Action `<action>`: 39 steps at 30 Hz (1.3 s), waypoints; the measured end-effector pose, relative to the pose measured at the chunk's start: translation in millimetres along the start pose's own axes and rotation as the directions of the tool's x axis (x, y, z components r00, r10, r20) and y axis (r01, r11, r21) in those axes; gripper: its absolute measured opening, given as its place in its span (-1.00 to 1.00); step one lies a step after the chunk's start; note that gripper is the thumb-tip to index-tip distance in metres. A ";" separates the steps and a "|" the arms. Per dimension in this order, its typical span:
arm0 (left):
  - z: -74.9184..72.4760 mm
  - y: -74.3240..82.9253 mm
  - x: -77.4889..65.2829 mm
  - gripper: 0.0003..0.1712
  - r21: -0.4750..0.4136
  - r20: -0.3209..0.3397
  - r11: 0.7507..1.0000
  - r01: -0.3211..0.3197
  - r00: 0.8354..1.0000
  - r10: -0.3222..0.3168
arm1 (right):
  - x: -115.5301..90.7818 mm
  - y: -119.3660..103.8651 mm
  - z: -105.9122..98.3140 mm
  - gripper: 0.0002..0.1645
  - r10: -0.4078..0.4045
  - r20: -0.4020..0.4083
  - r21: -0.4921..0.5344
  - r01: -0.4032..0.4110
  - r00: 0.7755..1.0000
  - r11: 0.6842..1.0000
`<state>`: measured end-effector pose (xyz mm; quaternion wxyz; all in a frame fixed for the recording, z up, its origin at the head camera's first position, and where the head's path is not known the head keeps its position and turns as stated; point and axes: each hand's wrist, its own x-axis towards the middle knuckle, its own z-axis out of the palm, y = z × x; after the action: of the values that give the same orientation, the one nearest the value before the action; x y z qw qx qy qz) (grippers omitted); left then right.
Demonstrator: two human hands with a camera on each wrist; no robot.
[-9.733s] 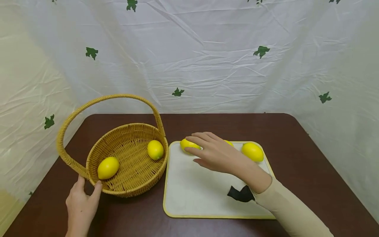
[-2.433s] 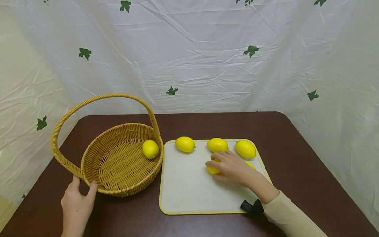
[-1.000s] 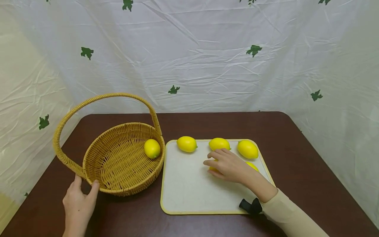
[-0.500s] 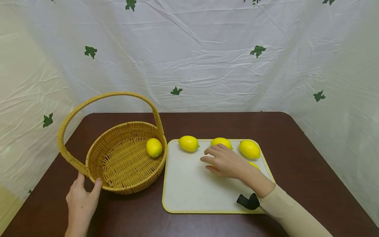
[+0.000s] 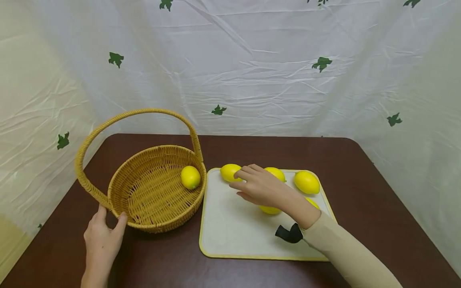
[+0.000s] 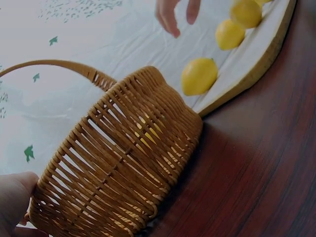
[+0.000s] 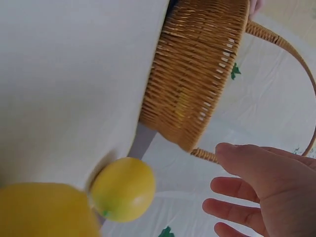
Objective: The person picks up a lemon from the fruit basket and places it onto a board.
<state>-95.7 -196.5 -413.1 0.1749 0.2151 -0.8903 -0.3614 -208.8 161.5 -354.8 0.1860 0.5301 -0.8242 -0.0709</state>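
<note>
At the wicker basket (image 5: 158, 224), my left hand (image 5: 104, 240) grips the near-left rim beside the foot of the handle; in the left wrist view the thumb (image 6: 22, 185) lies against the weave. One lemon (image 5: 190, 177) lies inside the basket on the right. My right hand (image 5: 263, 188) hovers over the white board (image 5: 230, 236) with fingers spread, holding nothing. Along the board's back lie a left lemon (image 5: 229, 172), a middle lemon (image 5: 276, 173) and a right lemon (image 5: 307, 182). Nearer me are two more, a lemon (image 5: 269, 210) and a partly hidden lemon (image 5: 312, 203).
The board's yellow edge stands right beside the basket on the dark brown table (image 5: 374, 224). The basket's tall arched handle (image 5: 144, 111) rises over its opening. A white curtain (image 5: 266, 80) with green leaf shapes hangs behind. A black strap (image 5: 289, 233) hangs at my right wrist.
The lemon at the basket's near left is now out, and two lemons lie in the board's nearer row. My right hand has let go of one there and moved up and left. The left hand keeps its grip.
</note>
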 end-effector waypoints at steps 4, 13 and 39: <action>-0.6 0.6 0.0 -0.38 -0.001 -0.001 1.000 0.000 1.000 0.000 | 19.4 -2.4 -6.0 -0.71 -0.039 -0.040 -0.033 0.038 0.998 0.999; 1.0 -1.2 1.2 -0.39 -0.012 -0.029 0.999 -0.031 0.999 0.031 | 75.5 -13.1 -24.4 -0.84 -0.143 -0.096 -0.111 0.133 0.985 0.985; -1.4 -2.6 4.5 -0.30 -0.013 -0.019 0.999 -0.045 0.999 0.045 | 229.8 -16.2 -1.6 -0.65 -0.164 0.417 0.209 0.081 0.894 0.975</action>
<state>-98.1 -201.3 -413.3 0.1926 0.1971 -0.8907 -0.3615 -279.1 -52.2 -305.2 -0.0564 0.5672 -0.8127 -0.1206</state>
